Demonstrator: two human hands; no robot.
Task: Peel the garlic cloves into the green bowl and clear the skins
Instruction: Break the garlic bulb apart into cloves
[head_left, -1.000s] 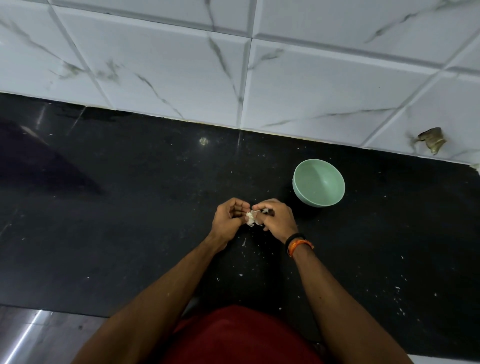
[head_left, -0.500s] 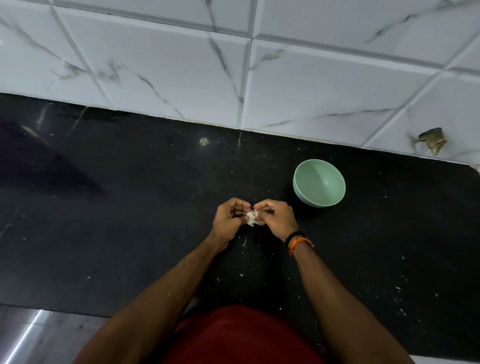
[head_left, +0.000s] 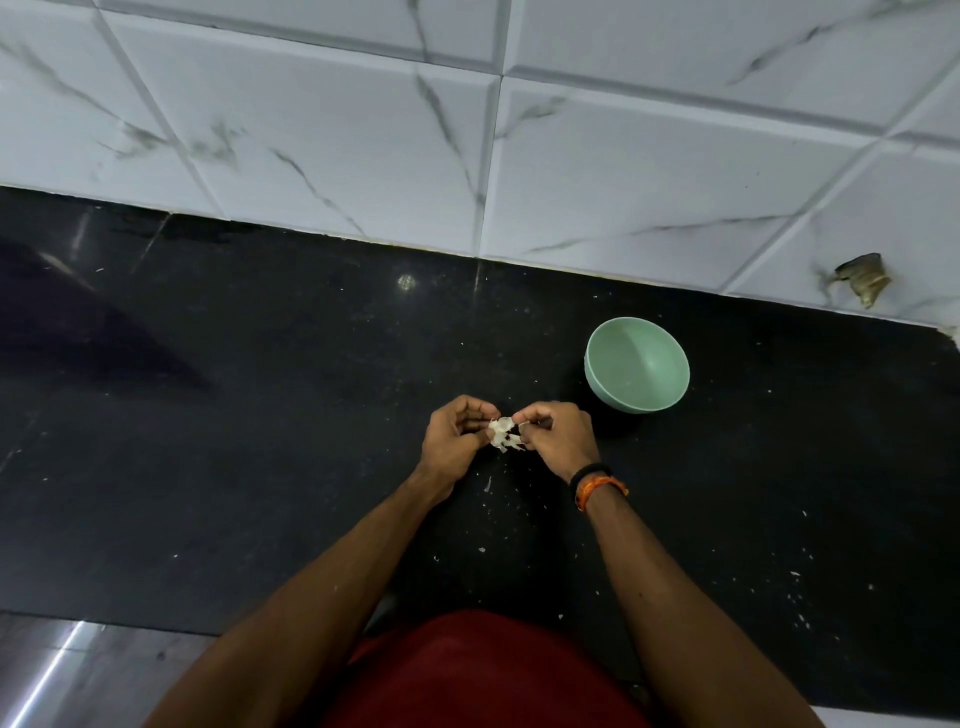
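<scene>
A small white garlic clove with loose papery skin (head_left: 503, 434) is held between both hands above the black counter. My left hand (head_left: 454, 441) pinches it from the left with curled fingers. My right hand (head_left: 558, 436) pinches it from the right; flakes of skin stick out below the fingertips. The green bowl (head_left: 637, 371) stands upright on the counter just right of and behind my right hand, and it looks empty.
Small white skin flakes (head_left: 487, 484) lie scattered on the black counter (head_left: 260, 415) below my hands and to the right. A white marbled tile wall (head_left: 519, 156) rises behind. The counter's front edge runs at the lower left.
Both hands stay in place while the fingers work the clove; more loose skin now shows between the fingertips. The bowl has not moved.
</scene>
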